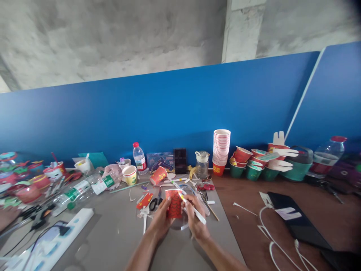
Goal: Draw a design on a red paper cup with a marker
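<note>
My left hand is closed around a red paper cup, held above the grey mat. Dark curved lines, like rows of scales, cover the cup's side. A white marker pen is gripped in my right hand, its yellowish tip end at the cup's upper right side. Whether the tip touches the cup I cannot tell. Just left of the cup lie black-handled scissors and a red-orange cutout. Another red paper cup lies tipped over behind my hands.
A tall stack of paper cups stands beside a glass jar. Green and red cups line the back right. On the left are plastic bottles, a power strip and another person's hand. A dark tablet-like slab lies right.
</note>
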### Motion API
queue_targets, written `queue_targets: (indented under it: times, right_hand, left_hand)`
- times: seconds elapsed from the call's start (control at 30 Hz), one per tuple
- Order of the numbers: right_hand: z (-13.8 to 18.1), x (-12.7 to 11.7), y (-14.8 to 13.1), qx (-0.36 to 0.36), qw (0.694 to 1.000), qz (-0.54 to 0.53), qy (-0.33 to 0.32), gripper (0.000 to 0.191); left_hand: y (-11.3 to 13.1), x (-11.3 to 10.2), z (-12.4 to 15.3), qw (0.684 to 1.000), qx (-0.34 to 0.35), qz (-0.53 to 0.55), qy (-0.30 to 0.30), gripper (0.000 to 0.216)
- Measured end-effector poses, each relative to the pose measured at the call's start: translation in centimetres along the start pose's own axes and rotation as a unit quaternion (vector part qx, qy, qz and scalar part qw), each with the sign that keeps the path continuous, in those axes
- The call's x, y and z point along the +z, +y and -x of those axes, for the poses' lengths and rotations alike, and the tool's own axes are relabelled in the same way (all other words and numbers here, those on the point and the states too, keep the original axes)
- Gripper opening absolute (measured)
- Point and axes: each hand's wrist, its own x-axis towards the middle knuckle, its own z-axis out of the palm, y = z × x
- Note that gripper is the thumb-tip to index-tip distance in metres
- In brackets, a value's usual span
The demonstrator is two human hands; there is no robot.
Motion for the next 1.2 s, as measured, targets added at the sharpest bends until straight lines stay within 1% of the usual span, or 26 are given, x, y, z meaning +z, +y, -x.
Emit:
queue_targets:
  times: [0.17,0.43,0.63,0.77,0.87,1.0,1.13,1.2]
  right_hand:
    - [-0.1,-0.1,-0.4,-0.010,1.000,0.002,0.029,0.017]
    - [-0.2,-0.3,-1.1,-0.033,0.999,0.023,0.023,0.020]
    - [-0.1,-0.2,-1.3,-0.026,0.999,0.016,0.036,0.022]
    - [-0.1,-0.1,-1.0,-0.005,0.999,0.004,0.044,0.020]
    - [-0.1,0.0,-0.6,0.001,0.999,-0.004,0.049,0.019]
    - [-0.2,0.0,-0.4,0.000,0.999,-0.002,0.046,0.020]
    - [-0.3,-0.1,-0.7,0.007,0.999,-0.004,0.040,0.019]
    - [-0.3,-0.2,-1.0,0.002,0.999,-0.005,0.039,0.019]
  left_hand:
    - [-0.1,-0.3,0.0,1.000,0.005,0.004,-0.018,0.032]
    - [-0.1,0.1,0.1,1.000,0.011,-0.001,-0.012,0.034]
    - [0.0,0.1,0.2,0.999,0.029,-0.033,-0.018,0.034]
    - [0.1,0.1,0.2,1.000,0.015,-0.008,0.006,0.034]
    - [0.2,0.2,0.2,1.000,0.013,-0.010,0.013,0.032]
    - [0.3,0.3,0.3,1.000,0.011,-0.025,0.004,0.025]
    - [0.3,0.2,0.3,1.000,0.007,-0.018,-0.008,0.027]
    - [0.2,0.1,0.3,1.000,0.006,-0.016,-0.003,0.028]
